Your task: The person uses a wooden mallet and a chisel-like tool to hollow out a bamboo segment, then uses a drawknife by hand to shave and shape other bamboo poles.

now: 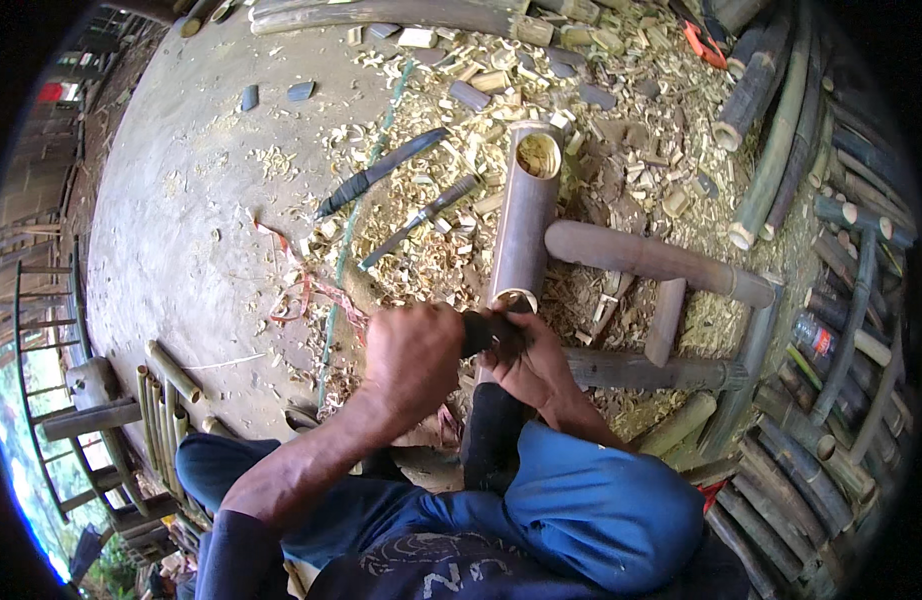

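A: From the head view, what do the hands have?

B: The left hand [413, 352] is a closed fist around a dark handle, seemingly of a knife [478, 330]; the blade itself is hidden. The right hand [533, 362] curls shut just beside it, fingers pressed at the near rim of the thick brown bamboo tube [526, 215], though whether it clamps the tube or the tool I cannot tell.

A: Where does that tube lie?

B: On the chip-strewn ground, its near end touching both hands, its open far end pointing away. It rests against a low grey bamboo frame [653, 258] to its right.

A: How would it handle?

B: I judge it stiff, hollow and moderately light, with a smooth skin that may slip; the cut rim could splinter. Best held round the middle of the wall, or braced at the near end as now.

A: Anything else close?

B: A long dark machete [381, 172] and a slim metal tool [421, 218] lie apart on the left, among pale shavings [451, 110].
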Available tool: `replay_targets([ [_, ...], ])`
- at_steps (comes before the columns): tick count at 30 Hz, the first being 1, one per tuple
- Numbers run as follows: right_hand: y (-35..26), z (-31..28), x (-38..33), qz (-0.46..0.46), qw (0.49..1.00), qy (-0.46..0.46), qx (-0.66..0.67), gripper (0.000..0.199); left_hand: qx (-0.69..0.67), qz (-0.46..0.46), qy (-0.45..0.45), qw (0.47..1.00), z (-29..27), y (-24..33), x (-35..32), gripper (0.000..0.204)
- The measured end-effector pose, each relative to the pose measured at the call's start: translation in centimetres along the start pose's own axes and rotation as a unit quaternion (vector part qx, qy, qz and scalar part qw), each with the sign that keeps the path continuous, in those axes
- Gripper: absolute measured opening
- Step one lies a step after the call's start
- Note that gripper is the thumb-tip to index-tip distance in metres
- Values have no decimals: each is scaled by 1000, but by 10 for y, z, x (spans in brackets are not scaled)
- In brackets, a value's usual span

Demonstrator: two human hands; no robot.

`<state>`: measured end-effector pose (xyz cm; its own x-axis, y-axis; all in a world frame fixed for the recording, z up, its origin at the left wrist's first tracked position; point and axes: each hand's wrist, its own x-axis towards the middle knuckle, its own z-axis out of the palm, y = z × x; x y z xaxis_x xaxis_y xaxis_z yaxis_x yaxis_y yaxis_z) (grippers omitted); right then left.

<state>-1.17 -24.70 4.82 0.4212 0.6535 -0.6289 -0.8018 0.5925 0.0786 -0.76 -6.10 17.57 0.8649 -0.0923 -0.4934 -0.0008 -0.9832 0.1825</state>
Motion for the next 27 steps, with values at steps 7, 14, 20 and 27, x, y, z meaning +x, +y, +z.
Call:
replay_targets([
  [7,11,6,10,44,956,105,-271,17,-333,-218,-17,917,111,-26,-50,42],
  [14,9,4,18,-14,998,25,-61,20,-104,-128,-95,982,29,-43,17,19],
  [20,12,-17,13,-53,984,-3,168,21,166,128,7,978,-18,35,44,5],
  [27,24,-7,19,-13,968,113,-224,16,-247,-135,25,959,103,-42,-23,19],
])
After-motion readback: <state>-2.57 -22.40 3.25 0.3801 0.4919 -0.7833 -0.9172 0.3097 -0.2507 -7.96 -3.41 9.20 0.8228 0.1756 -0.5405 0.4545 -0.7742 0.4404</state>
